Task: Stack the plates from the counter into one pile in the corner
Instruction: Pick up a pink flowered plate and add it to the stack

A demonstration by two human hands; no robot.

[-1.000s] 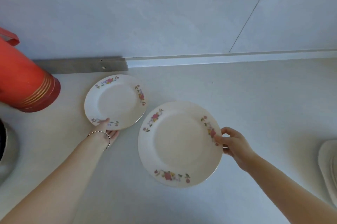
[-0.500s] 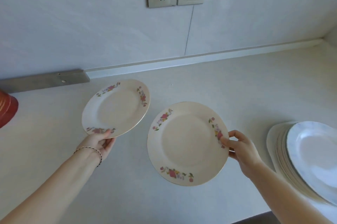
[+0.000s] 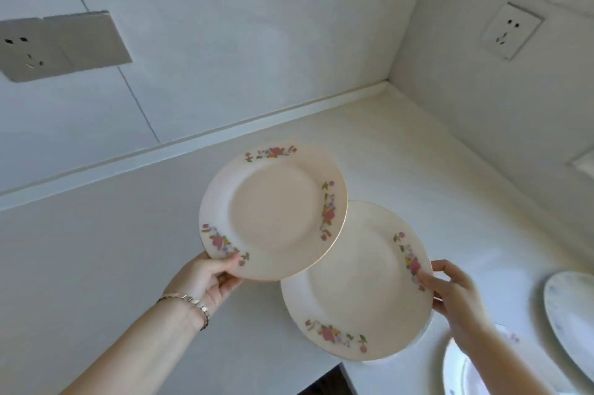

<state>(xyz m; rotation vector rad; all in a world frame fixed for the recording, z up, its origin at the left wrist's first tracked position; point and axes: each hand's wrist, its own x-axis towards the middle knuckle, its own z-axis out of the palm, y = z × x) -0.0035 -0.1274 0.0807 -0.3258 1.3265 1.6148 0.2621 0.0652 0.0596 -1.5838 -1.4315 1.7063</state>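
Nearest you, by the front right edge of the counter, a white plate lies partly under your right forearm. A second white plate with faint blue marks lies just beside it at the right edge. Whether either tops a stack cannot be told from here.

Your right hand pinches the right rim of the large floral plate, thumb on top and fingers beneath, and holds it tilted above the counter's front edge. Your left hand, a bracelet at its wrist, grips the near rim of the small floral plate, thumb on the flowers. That plate is raised above the large one and covers its upper left rim. Whether the two touch is not clear.

Farther back, the counter runs to the back right corner where the two walls meet, and no plates show there. A grey socket panel sits on the back wall and a white socket on the right wall.

By my reading you are mid-task: both floral plates are in the air, neither set down. You have yet to settle the small one on the large one, place the pair in the corner, and likely gather the white plates too.
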